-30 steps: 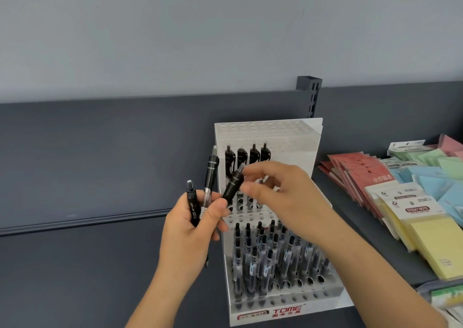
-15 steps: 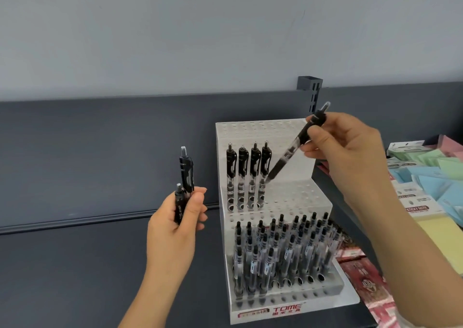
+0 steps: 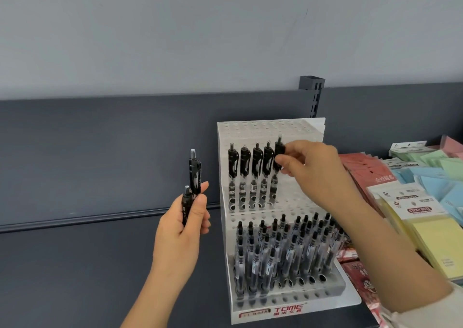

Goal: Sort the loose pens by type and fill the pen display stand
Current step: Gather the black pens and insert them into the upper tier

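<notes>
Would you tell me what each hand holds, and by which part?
Left hand grips two black pens by their lower barrels; right hand pinches one pen by its clip section.

left hand [image 3: 180, 235] raised, gripping two pens [image 3: 195, 175], right hand [image 3: 315, 172] extended, pinching one pen [image 3: 278, 155]

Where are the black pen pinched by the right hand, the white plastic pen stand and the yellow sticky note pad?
Black pen [image 3: 278, 158]: head view, black clip section.
White plastic pen stand [image 3: 265, 128]: head view, bare top tier.
Yellow sticky note pad [image 3: 436, 242]: head view, yellow front face.
</notes>
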{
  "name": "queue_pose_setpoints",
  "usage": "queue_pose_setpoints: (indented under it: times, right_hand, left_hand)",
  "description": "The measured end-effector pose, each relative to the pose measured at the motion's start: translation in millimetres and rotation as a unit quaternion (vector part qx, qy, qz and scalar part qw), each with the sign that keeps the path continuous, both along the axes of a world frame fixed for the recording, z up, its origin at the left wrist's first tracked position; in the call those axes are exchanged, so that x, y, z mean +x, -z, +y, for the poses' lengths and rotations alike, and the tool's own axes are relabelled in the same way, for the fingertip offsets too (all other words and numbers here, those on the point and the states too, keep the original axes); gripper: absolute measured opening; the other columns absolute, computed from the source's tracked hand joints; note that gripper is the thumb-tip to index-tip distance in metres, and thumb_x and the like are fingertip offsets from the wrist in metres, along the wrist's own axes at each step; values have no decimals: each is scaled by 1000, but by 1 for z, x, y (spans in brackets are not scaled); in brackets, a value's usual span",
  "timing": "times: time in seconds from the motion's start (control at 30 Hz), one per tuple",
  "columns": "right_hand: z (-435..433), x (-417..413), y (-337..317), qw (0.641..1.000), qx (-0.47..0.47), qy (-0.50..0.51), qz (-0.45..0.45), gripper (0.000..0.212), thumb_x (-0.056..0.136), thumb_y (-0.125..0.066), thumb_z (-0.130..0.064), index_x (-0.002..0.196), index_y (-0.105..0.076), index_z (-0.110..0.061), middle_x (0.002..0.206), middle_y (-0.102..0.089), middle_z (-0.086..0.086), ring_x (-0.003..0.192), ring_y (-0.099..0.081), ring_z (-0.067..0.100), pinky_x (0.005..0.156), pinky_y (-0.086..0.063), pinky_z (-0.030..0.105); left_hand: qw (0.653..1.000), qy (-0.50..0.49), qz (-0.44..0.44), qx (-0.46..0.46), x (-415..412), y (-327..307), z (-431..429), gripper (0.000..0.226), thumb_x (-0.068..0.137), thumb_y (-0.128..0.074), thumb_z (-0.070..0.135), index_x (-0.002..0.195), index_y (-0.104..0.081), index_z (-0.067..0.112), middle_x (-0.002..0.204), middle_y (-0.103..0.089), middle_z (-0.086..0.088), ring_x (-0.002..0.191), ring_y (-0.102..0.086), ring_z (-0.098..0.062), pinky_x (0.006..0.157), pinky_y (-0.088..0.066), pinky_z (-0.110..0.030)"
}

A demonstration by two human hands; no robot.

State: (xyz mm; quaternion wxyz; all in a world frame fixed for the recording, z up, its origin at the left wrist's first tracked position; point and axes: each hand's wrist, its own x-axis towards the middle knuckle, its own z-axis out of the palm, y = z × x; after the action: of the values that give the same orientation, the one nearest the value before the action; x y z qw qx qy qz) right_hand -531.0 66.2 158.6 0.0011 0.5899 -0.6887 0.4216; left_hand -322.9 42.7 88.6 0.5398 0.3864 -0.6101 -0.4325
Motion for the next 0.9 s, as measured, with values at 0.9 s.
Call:
queue_pose_setpoints:
  times: [0.9]
  right_hand:
    - [20, 11, 4, 995, -89, 18, -41, 11, 83, -65, -37, 87, -65, -27, 74, -57, -11, 66, -52, 4, 60, -39, 10]
  left_hand:
    - [996, 40, -60, -52, -10, -15, 7, 17, 84, -53, 31, 93, -56, 45, 85, -62, -4, 61, -55, 1, 62, -46, -10]
